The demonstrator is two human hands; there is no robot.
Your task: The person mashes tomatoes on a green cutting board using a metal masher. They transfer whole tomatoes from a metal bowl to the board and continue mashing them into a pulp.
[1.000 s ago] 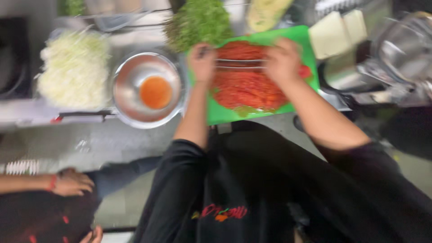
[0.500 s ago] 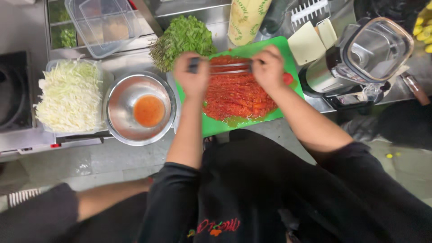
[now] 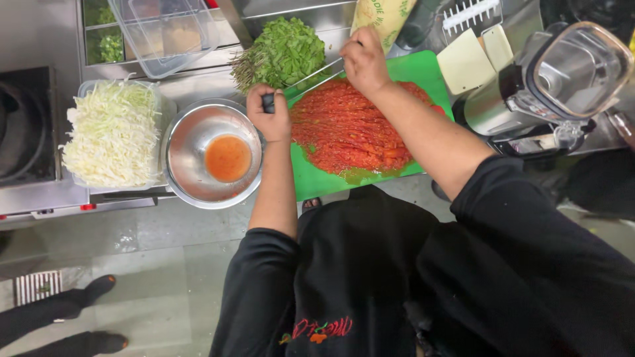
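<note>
**Chopping red mash on the green board**

Looking past the board [image 3: 317, 185], you see a yellow packet [image 3: 383, 13] with green print at the far edge, standing beside the greens [image 3: 284, 53]; two pale cream slabs [image 3: 473, 59] lie right of it, near the blender [image 3: 562, 86]. Your left hand [image 3: 270, 116] is fisted round the knife's dark handle at the board's left edge. Your right hand [image 3: 364, 61] presses, fingers curled, on the far end of the knife [image 3: 314, 76]. The mash [image 3: 350, 129] lies between and just below both hands: wet, finely chopped, red-orange, heaped wide, greenish juice at its near rim. A steel bowl [image 3: 192, 139] of orange sauce sits left, beside shredded cabbage [image 3: 112, 132].
</note>
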